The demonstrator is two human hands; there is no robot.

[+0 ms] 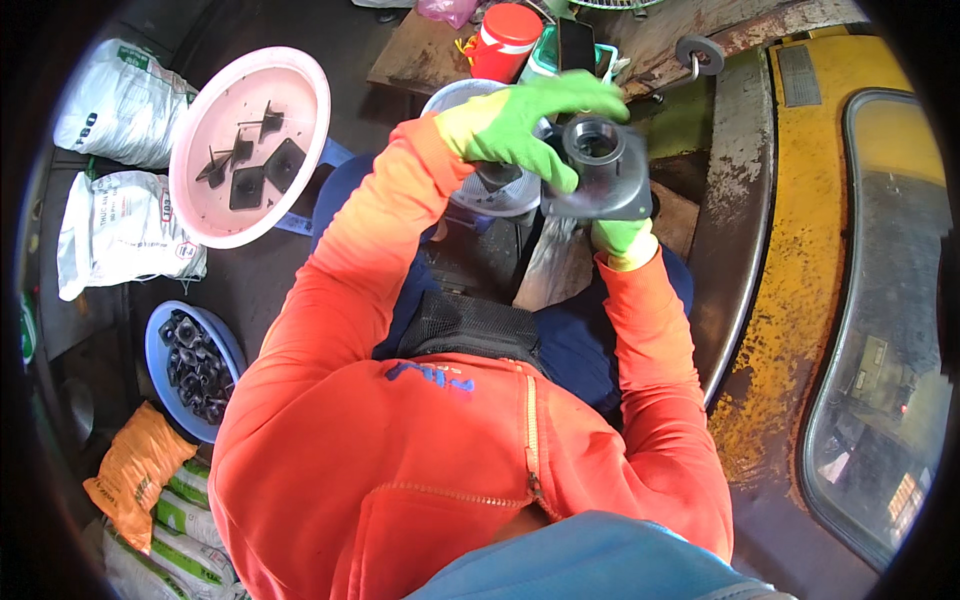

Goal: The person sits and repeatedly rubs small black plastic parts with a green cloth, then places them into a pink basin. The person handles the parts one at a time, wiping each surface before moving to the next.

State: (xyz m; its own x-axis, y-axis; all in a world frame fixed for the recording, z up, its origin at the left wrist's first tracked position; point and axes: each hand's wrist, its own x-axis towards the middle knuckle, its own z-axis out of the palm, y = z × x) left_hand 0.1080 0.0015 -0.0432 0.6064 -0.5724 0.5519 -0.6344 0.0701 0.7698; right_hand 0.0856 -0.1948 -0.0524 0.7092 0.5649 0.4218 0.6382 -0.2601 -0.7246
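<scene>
In front of me I hold up a black plastic part (pixel 612 178) with a square, flange-like base and a round open collar on top. My right hand (pixel 625 240), in a green and yellow glove, grips it from below; most of those fingers are hidden behind it. Close beside its left side is my left hand (pixel 525 125), gloved the same way, thumb and fingers apart and slightly blurred. Whether the left fingertips touch the part is unclear. Partly covered by my left hand, a pale basin (pixel 500 200) stands beyond, with dark pieces inside.
At the left, a pink basin (pixel 310 100) holds several black funnel-shaped pieces; a blue basin (pixel 232 345) is filled with small black parts. White sacks (pixel 130 225) and an orange bag (pixel 138 470) lie farther left. A red jug (pixel 503 45) stands ahead. Rusty yellow machinery (pixel 790 300) borders my right.
</scene>
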